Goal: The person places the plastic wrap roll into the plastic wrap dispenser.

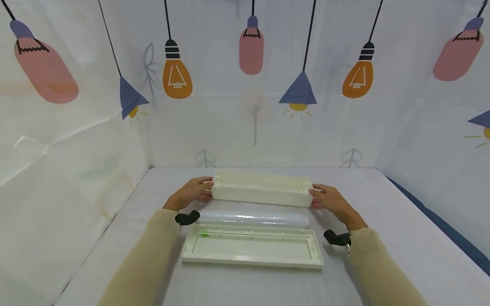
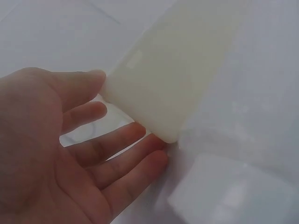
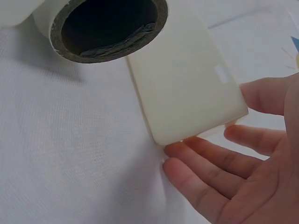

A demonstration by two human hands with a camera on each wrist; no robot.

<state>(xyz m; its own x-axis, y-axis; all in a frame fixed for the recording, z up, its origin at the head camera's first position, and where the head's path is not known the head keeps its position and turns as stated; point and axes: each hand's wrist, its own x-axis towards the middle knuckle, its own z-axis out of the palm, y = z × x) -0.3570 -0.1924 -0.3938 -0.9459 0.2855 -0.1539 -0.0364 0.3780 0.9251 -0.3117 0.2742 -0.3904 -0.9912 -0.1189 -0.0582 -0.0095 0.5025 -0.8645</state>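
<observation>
A long cream plastic box [image 1: 262,195] with an open top lies crosswise in the head view, between both hands. At its left end my left hand [image 1: 193,190] touches it with spread, fairly straight fingertips; the thumb tip meets an upper corner in the left wrist view. My right hand [image 1: 332,199] touches the right end in the same way, its lower fingertips [image 3: 176,170] at the bottom corner. Nearer me lies a roll of clear plastic film [image 1: 252,218], its dark hollow core facing the right wrist camera. In front of it is a flat cream lid [image 1: 250,250].
A thin rail with a small green slider [image 1: 204,233] runs along the lid's far edge. All this stands on a white-covered table [image 1: 245,284]. White sheets printed with lamps form a wall [image 1: 226,127] behind and at both sides. Black cameras [image 1: 337,238] sit on the wrists.
</observation>
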